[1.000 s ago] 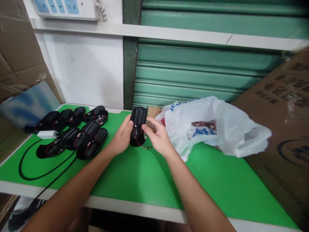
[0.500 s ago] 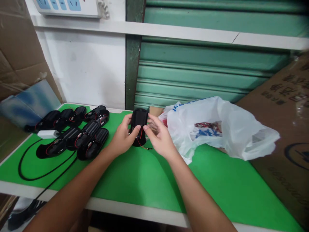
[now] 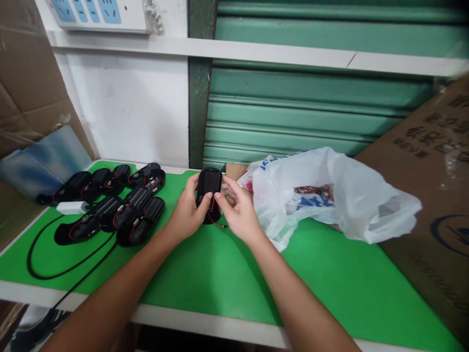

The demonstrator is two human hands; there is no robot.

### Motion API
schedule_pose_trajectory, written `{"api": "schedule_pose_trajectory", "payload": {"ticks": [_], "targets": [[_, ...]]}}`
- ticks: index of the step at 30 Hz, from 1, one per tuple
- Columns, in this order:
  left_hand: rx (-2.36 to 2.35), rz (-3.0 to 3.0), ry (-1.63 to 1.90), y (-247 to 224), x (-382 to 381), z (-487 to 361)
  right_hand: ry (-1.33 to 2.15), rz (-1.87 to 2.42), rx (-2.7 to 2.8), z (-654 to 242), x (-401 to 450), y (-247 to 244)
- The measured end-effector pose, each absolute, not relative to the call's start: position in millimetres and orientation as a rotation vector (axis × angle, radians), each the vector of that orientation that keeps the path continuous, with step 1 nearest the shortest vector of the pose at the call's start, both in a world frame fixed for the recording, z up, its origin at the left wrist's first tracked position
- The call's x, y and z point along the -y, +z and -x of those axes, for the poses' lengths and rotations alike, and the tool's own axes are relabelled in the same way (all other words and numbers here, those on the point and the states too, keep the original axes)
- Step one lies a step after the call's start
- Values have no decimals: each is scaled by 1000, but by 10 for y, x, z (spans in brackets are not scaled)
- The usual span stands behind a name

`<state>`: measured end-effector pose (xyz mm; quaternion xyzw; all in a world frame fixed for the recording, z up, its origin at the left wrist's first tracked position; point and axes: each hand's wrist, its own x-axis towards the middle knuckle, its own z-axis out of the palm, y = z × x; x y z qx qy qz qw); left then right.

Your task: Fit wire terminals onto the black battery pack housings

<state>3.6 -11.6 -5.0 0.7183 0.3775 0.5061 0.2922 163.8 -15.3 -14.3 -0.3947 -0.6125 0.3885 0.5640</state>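
Between my two hands is a black plastic housing [image 3: 210, 181] with a ribbed upper part, a rounded lower end and thin red wires. My left hand [image 3: 188, 208] grips its left side, thumb pressed on the front. My right hand [image 3: 238, 205] grips the right side, its thumb beside the left one near the wires. A thin wire end sticks out below my right fingers. Several similar black housings [image 3: 137, 210] with red wires lie in two rows to the left of my hands.
A white plastic bag [image 3: 351, 195] with red parts inside lies at right on the green table mat [image 3: 205, 274]. A white adapter [image 3: 73, 208] with a black cable [image 3: 31, 259] is at left. Cardboard [image 3: 432, 195] stands at right; a socket strip [image 3: 102, 14] hangs above.
The view has shifted slightly, so the scene sits a little lower. Both hands keep their hold on the black housing, with hardly any change in grip.
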Motion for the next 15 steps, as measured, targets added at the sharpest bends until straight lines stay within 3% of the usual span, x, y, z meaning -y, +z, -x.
{"api": "schedule_pose_trajectory", "payload": {"ticks": [15], "targets": [[-1070, -2007, 1418, -115, 95, -51, 910, 977, 1339, -1499, 199, -167]]}}
